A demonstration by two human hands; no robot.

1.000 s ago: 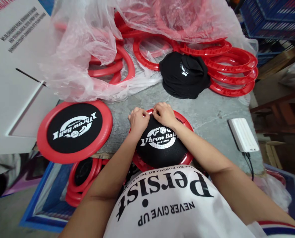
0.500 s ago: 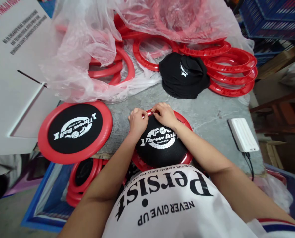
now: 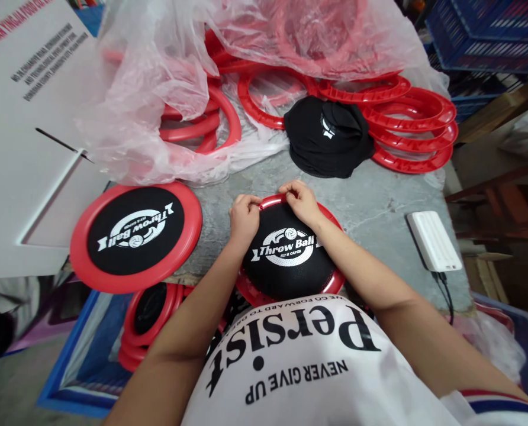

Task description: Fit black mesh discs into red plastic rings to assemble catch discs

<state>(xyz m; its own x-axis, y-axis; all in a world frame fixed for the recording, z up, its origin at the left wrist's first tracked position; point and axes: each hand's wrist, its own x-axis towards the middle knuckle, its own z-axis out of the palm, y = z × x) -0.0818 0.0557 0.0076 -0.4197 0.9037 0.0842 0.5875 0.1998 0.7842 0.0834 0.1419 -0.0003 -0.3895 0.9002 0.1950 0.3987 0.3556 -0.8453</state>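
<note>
A round Throw Ball disc [image 3: 290, 275], with black fabric inside a glossy red ring, lies at the table's near edge against my shirt. At the ring's far left side, my left hand [image 3: 245, 218] is closed, its fingertips pinching the rim. My right hand [image 3: 302, 203] grips the far rim a little to the right, fingers bent over the edge. Between the hands a stretch of bare red rim shows. Left of them rests another disc [image 3: 135, 231] with a matte red rim and the same white print. Beyond lies a pile of black fabric covers [image 3: 328, 139].
Glossy red rings [image 3: 415, 151] are stacked at the back right. A clear plastic bag [image 3: 144, 130] covers more rings. A white power bank [image 3: 433, 241] with a cable sits on the right. Below left is a blue crate [image 3: 68, 378] with discs; a white carton [image 3: 28, 148] stands left.
My hands have moved apart along the far rim, the right one shifting right and away from me. More of the red rim shows between them.
</note>
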